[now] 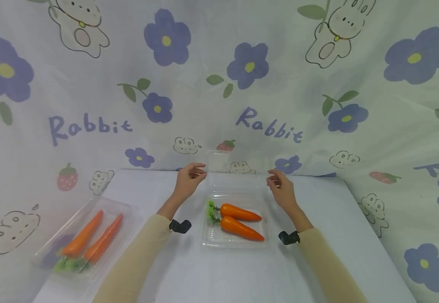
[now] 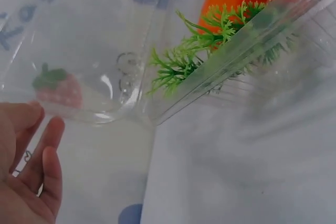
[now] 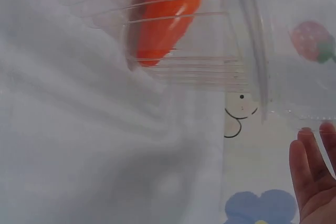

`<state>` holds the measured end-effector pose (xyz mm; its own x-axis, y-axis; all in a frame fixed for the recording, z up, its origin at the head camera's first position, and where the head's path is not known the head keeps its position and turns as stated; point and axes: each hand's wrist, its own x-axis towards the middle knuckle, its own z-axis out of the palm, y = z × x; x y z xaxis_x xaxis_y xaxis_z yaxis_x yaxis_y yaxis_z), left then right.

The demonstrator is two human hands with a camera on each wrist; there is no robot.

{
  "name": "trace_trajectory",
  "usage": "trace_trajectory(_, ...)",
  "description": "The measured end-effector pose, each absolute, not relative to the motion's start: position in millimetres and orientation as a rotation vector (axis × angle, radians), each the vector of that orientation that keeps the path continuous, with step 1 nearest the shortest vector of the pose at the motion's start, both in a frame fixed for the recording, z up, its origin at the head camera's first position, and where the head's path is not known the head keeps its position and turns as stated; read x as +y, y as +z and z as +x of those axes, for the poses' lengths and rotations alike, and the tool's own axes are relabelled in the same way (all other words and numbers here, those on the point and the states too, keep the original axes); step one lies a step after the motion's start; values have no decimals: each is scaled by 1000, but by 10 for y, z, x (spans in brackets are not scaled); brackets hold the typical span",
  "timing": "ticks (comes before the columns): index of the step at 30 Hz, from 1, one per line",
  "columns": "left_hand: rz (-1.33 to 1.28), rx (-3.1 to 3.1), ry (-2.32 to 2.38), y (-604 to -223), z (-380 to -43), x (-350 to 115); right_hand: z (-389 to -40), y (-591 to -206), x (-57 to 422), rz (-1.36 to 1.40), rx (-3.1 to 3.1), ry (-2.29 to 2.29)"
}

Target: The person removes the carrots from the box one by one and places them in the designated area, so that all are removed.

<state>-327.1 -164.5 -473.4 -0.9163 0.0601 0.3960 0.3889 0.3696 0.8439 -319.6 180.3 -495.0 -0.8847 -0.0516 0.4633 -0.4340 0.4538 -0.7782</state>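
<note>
The left grip (image 1: 190, 179) and the right grip (image 1: 283, 191) sit on either side of the raised lid (image 1: 238, 183), fingers loosely bent and spread, with a gap between thumb and fingertips; in both wrist views fingertips touch the lid's edge without wrapping round it. The lid lies between the two grips, about equally near each: to the right of the left one, to the left of the right one. It stands up from the far edge of the clear box (image 1: 236, 245), its hinge line running from side to side, so it rises beyond the box as the wearer sees it. The box rests on the worktop (image 1: 212, 277), lower and nearer the wearer than both grips. In it lie two carrots, the far carrot (image 1: 240, 212) and the near carrot (image 1: 242, 228), side by side, leafy ends to the left, tips to the right and angled a little toward the wearer. Well apart, left of the left forearm, lies a second box (image 1: 122, 205), its long axis slanting away toward the right. Two more carrots (image 1: 83, 235) show through its plastic, leaves at the near end. Behind everything hangs a printed cloth (image 1: 196, 105).
</note>
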Motion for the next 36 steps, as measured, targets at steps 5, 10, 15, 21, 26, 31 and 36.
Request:
trace_trajectory(5, -364, -2405, -1601, -4853, -3279, -1639, -3242, -5013, 1768, 343, -2385, 1461)
trace_trajectory(10, -341, -2423, -1604, -4973, -3267, -1629, -3277, -5070, 1745, 313, -2411, 1505)
trace_trajectory(15, -315, -2422, -1597, -5050, -3263, -1609, -3314, -5103, 1738, 270, -2416, 1538)
trace_trajectory(21, -307, -2406, -1594, -5108, -3267, -1574, -3338, -5163, 1750, 267, -2411, 1501)
trace_trajectory(26, -276, -2429, -1589, -5171, -3260, -1535, -3335, -5228, 1757, 216, -2411, 1494)
trace_trajectory(31, -229, -2431, -1615, -5220, -3258, -1532, -3349, -5266, 1738, 207, -2398, 1547)
trace_trajectory(36, -219, -2438, -1614, -5216, -3263, -1548, -3371, -5274, 1708, 207, -2410, 1563)
